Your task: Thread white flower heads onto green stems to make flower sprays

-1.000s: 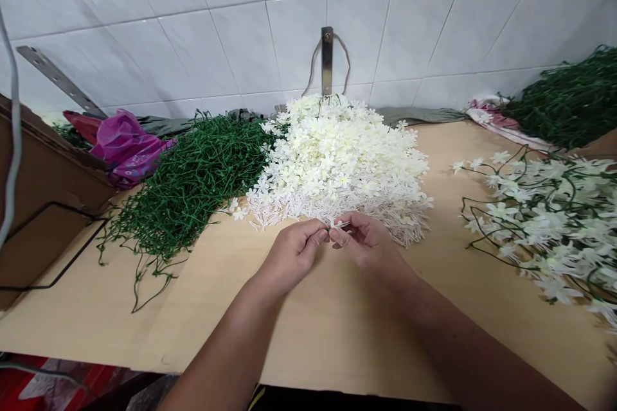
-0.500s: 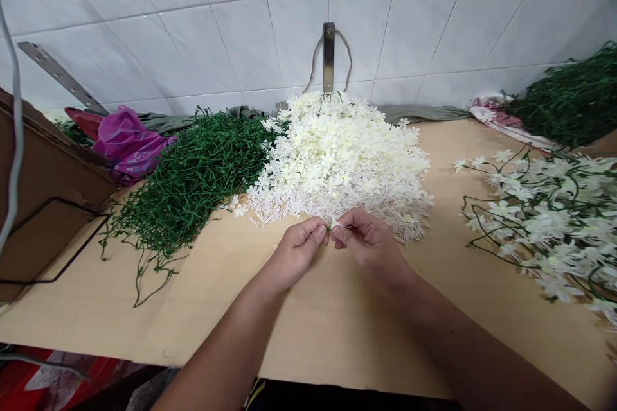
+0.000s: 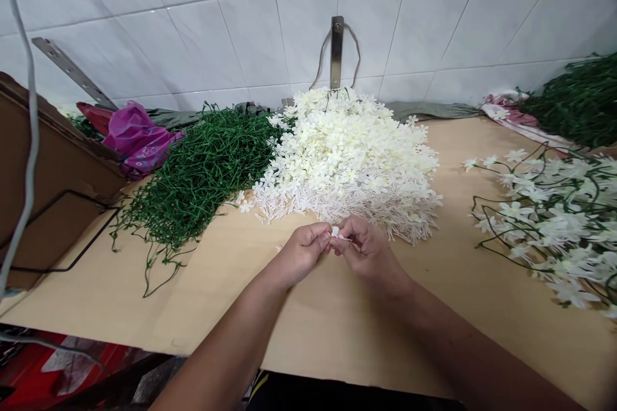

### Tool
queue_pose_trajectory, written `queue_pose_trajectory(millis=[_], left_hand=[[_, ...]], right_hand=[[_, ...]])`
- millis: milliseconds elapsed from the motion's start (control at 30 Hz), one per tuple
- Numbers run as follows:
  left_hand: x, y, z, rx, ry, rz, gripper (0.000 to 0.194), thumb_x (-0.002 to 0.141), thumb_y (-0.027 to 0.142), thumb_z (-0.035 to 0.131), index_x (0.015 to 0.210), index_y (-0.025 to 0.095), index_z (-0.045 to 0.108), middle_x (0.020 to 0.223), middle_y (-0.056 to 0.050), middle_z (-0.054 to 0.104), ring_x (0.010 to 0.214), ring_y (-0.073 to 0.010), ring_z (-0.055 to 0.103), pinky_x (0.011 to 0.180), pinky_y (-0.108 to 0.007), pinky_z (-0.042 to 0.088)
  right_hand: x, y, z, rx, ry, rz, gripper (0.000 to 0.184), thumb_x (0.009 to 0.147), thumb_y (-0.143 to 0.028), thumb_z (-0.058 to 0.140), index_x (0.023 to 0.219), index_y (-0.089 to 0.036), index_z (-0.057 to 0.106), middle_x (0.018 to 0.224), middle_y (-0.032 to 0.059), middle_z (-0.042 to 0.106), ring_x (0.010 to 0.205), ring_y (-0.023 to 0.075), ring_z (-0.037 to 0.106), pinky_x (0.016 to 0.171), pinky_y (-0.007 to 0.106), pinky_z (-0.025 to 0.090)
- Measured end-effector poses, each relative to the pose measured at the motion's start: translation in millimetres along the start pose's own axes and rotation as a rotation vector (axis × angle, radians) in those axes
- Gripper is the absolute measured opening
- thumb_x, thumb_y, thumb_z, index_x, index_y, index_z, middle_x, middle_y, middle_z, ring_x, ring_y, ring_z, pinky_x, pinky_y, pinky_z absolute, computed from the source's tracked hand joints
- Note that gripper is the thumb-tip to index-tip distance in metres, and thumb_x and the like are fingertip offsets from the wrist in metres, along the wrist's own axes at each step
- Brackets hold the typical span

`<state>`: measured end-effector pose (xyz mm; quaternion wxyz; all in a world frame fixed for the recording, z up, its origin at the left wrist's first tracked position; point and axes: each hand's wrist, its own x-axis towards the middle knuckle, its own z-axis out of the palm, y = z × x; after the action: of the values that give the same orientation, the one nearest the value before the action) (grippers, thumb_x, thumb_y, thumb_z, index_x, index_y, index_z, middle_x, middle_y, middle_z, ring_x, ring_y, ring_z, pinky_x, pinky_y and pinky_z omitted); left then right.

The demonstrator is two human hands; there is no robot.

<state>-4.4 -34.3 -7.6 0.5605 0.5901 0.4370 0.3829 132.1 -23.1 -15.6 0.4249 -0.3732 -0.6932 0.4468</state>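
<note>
In front of the white flower pile, my left hand (image 3: 308, 249) and my right hand (image 3: 362, 245) meet fingertip to fingertip. A small white artificial flower (image 3: 335, 232) shows between them, and the right thumb and fingers pinch it. The left thumb and forefinger are closed on a green plastic stem, now hidden by the fingers; its tip showed there a moment ago. Just beyond the hands lies a heap of loose white flowers (image 3: 347, 141) with thin white stalks facing me. To its left is a tangled heap of green stems (image 3: 212, 167).
At the right lie flowers joined to green stems (image 3: 544, 218), with more green stems (image 3: 578, 103) behind. A cardboard box (image 3: 53, 186) and purple bag (image 3: 137, 138) stand left. A metal bracket (image 3: 336, 54) is on the tiled wall; a grey cable (image 3: 29, 141) hangs at left.
The fingers have drawn closer together, and the flower has turned so its petals face up more. The green tip between the hands is no longer visible. The whole view has shifted slightly.
</note>
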Motion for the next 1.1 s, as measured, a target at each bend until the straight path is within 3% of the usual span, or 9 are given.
queue_pose_trajectory(millis=[200, 333, 567, 933, 1100], left_hand=[[2.5, -0.1, -3.8, -0.093, 0.004, -0.046, 0.035, 0.073, 0.046, 0.047, 0.056, 0.017, 0.037, 0.054, 0.004, 0.033, 0.052, -0.0083, 0.028, 0.051, -0.023, 0.020], [2.3, 2.0, -6.7, -0.104, 0.000, -0.078, 0.035, 0.074, 0.045, 0.046, 0.056, 0.016, 0.039, 0.051, 0.005, 0.029, 0.049, -0.0080, 0.023, 0.049, -0.024, 0.016], [2.5, 5.1, -7.1, -0.107, -0.051, -0.083, 0.033, 0.077, 0.042, 0.044, 0.057, 0.015, 0.041, 0.052, 0.005, 0.029, 0.050, -0.0076, 0.023, 0.049, -0.024, 0.014], [2.0, 8.5, -5.8, -0.194, 0.005, -0.039, 0.033, 0.078, 0.038, 0.044, 0.056, 0.015, 0.039, 0.049, 0.006, 0.028, 0.046, -0.0059, 0.019, 0.046, -0.024, 0.014], [2.1, 7.0, -5.3, -0.236, -0.001, -0.049, 0.032, 0.077, 0.037, 0.047, 0.055, 0.015, 0.039, 0.048, 0.006, 0.029, 0.045, -0.0054, 0.020, 0.045, -0.024, 0.012]], right_hand=[[4.1, 1.3, -6.0, 0.070, -0.045, 0.081, 0.012, 0.071, -0.026, 0.056, 0.074, -0.018, 0.047, 0.061, -0.0013, 0.053, 0.057, 0.0106, 0.050, 0.053, 0.024, 0.040], [6.2, -3.5, -13.1, 0.108, -0.066, 0.071, 0.028, 0.070, -0.024, 0.056, 0.097, -0.020, 0.050, 0.072, -0.0003, 0.054, 0.065, 0.0111, 0.052, 0.060, 0.026, 0.043], [10.1, -6.5, -19.7, 0.074, -0.096, 0.085, 0.007, 0.069, -0.022, 0.055, 0.073, -0.017, 0.053, 0.062, -0.0005, 0.053, 0.058, 0.0106, 0.051, 0.056, 0.025, 0.042], [8.6, -3.8, -16.4, 0.108, -0.053, 0.099, 0.018, 0.067, -0.024, 0.057, 0.082, -0.017, 0.050, 0.061, -0.0017, 0.052, 0.057, 0.0099, 0.051, 0.054, 0.024, 0.042], [7.9, 1.8, -15.9, 0.032, -0.035, 0.042, 0.010, 0.071, -0.026, 0.054, 0.076, -0.018, 0.050, 0.060, -0.0022, 0.051, 0.056, 0.0100, 0.049, 0.053, 0.024, 0.040]])
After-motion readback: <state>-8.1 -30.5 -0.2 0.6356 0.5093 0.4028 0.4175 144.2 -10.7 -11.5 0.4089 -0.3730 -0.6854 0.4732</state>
